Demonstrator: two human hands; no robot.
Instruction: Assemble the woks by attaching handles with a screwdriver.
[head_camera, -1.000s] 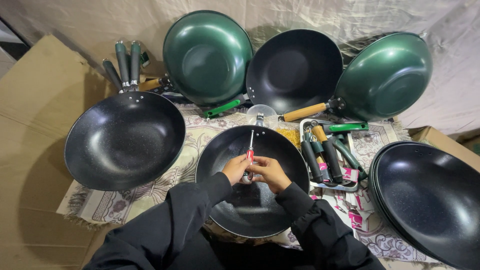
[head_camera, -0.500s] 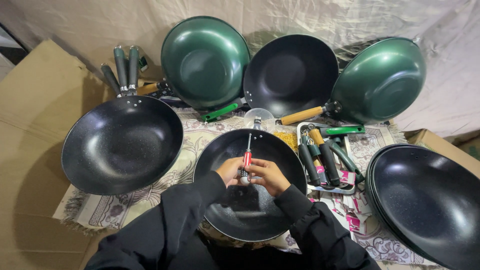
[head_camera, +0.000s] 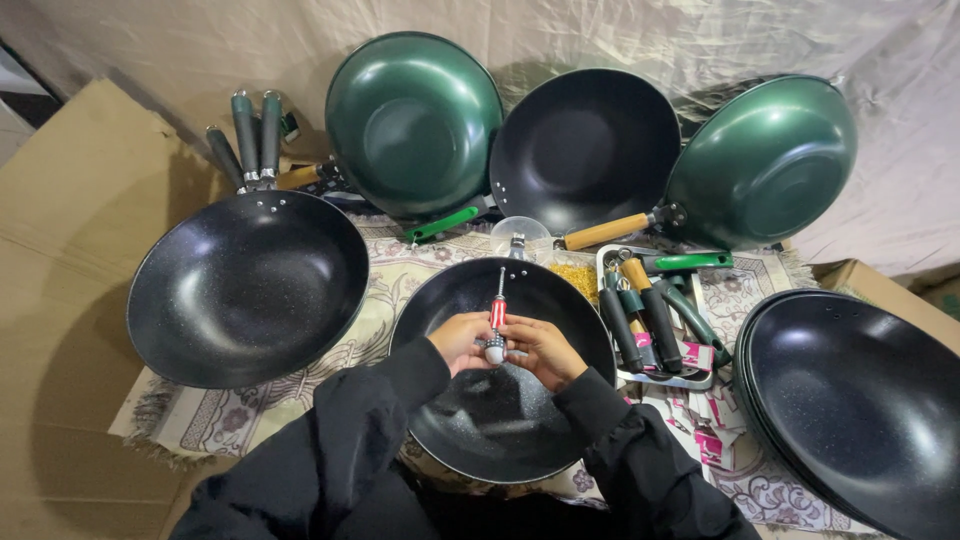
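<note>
Seen from the head camera, both hands met over a black wok (head_camera: 500, 400) lying on a patterned cloth (head_camera: 400, 275) in front of the person. Compared with a second before, the red-handled screwdriver (head_camera: 497, 312) stood more upright, its thin shaft aimed away from the body and its rounded butt down between the fingers; the hands had barely shifted place, which suggested that the tool was being turned or re-seated and not carried elsewhere. The left hand (head_camera: 458, 340) was closed narrowly, its fingertips pinching the lower end of the screwdriver. The right hand (head_camera: 540, 350) was likewise curled close, touching the same end from the other side; whether a small part sat beneath the butt could not be told. Around this wok lay a larger black wok (head_camera: 248, 288) to the left, two green woks (head_camera: 414, 122) and a further black one (head_camera: 585, 148) propped at the back, a tray of loose handles (head_camera: 652, 318) to the right, and stacked black woks (head_camera: 860, 410) at the far right.
</note>
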